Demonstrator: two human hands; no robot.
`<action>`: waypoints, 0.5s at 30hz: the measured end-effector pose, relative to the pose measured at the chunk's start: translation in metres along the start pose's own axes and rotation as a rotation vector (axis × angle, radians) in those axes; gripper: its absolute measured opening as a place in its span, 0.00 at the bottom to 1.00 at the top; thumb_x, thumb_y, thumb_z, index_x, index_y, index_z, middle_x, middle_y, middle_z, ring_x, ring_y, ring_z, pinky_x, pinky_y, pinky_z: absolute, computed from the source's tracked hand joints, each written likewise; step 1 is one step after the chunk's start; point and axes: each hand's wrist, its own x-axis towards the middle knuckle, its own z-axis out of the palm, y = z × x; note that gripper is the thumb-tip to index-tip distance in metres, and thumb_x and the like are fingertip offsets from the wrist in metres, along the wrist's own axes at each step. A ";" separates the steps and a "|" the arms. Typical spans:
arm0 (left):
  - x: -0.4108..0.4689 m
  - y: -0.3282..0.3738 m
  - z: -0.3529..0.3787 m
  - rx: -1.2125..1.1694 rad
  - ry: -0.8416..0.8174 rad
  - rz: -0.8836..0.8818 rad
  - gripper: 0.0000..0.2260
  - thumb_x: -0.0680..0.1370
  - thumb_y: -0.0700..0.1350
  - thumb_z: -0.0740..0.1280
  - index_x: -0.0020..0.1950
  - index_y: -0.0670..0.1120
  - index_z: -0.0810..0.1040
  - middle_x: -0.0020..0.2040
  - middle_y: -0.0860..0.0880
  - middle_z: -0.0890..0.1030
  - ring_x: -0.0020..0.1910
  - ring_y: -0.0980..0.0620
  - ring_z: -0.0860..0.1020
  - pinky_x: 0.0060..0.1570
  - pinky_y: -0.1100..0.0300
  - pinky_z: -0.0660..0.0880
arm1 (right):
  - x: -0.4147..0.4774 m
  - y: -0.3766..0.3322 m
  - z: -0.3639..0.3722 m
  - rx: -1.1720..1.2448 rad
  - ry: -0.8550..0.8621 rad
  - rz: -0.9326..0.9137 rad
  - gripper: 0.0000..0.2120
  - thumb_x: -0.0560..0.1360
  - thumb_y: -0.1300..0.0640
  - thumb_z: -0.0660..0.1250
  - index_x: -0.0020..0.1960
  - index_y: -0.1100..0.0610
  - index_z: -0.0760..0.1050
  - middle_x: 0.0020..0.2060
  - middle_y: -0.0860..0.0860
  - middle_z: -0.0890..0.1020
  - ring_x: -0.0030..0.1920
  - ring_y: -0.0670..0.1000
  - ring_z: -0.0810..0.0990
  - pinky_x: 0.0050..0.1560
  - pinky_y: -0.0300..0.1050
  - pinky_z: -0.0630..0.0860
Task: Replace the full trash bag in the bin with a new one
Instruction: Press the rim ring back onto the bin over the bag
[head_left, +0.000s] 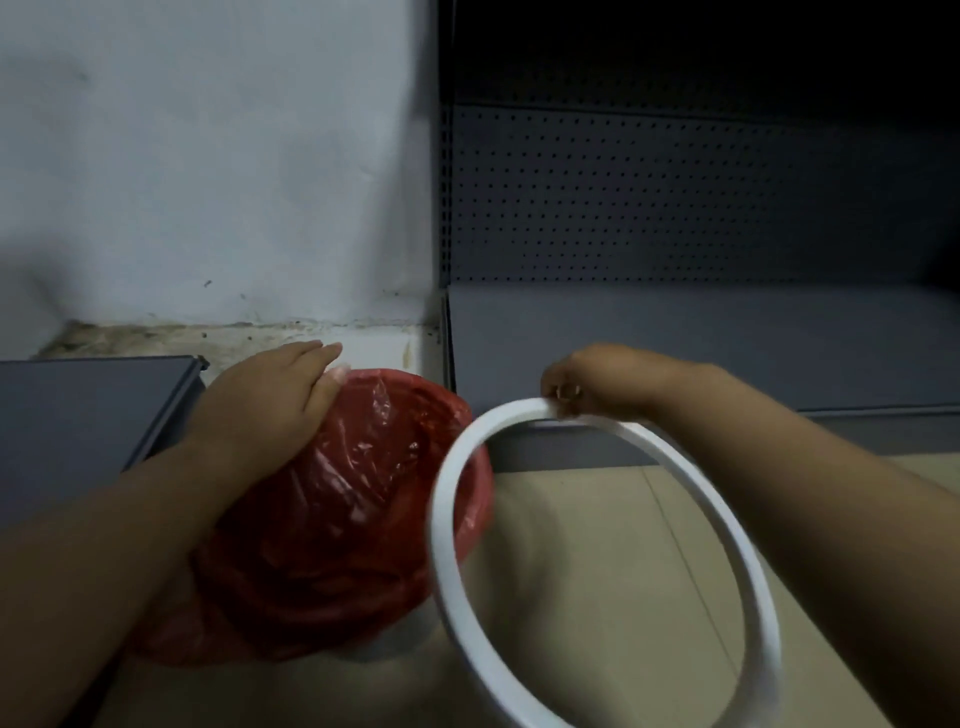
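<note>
A red plastic trash bag (343, 499) is draped over the mouth of a small bin, whose white body (387, 642) shows only at the bottom. My left hand (270, 400) lies flat on the bag's far left rim, fingers pressed on the plastic. To the right of the bin, my right hand (597, 384) pinches the top of a white plastic ring (447, 551) and holds it tilted in the air. The ring's left edge overlaps the bag's right side in view. I cannot tell what lies inside the bag.
A grey shelf unit with a perforated back panel (675, 208) stands at the right, its low shelf (701, 338) behind my right hand. Another grey shelf (88, 415) lies at the left. A stained white wall (208, 182) is behind the bin. Beige floor tiles (597, 545) are below.
</note>
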 end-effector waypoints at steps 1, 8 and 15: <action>-0.003 -0.004 -0.004 -0.031 -0.004 -0.022 0.32 0.75 0.61 0.43 0.69 0.46 0.70 0.68 0.45 0.73 0.68 0.46 0.69 0.68 0.49 0.65 | 0.000 -0.008 -0.007 0.018 0.009 0.012 0.09 0.76 0.59 0.65 0.55 0.53 0.78 0.51 0.52 0.81 0.51 0.55 0.77 0.49 0.45 0.72; -0.023 -0.043 -0.028 -0.198 0.018 -0.195 0.24 0.81 0.56 0.46 0.70 0.47 0.69 0.70 0.46 0.70 0.70 0.47 0.67 0.71 0.50 0.61 | 0.021 -0.066 -0.024 0.044 0.032 0.128 0.12 0.77 0.53 0.65 0.57 0.57 0.79 0.52 0.56 0.82 0.49 0.55 0.79 0.44 0.45 0.71; -0.042 -0.058 -0.039 -0.241 -0.034 -0.282 0.24 0.81 0.57 0.45 0.69 0.50 0.69 0.70 0.47 0.70 0.69 0.46 0.68 0.68 0.50 0.64 | 0.045 -0.097 -0.010 0.313 -0.006 0.287 0.14 0.74 0.56 0.70 0.51 0.68 0.80 0.39 0.60 0.83 0.35 0.56 0.80 0.40 0.48 0.81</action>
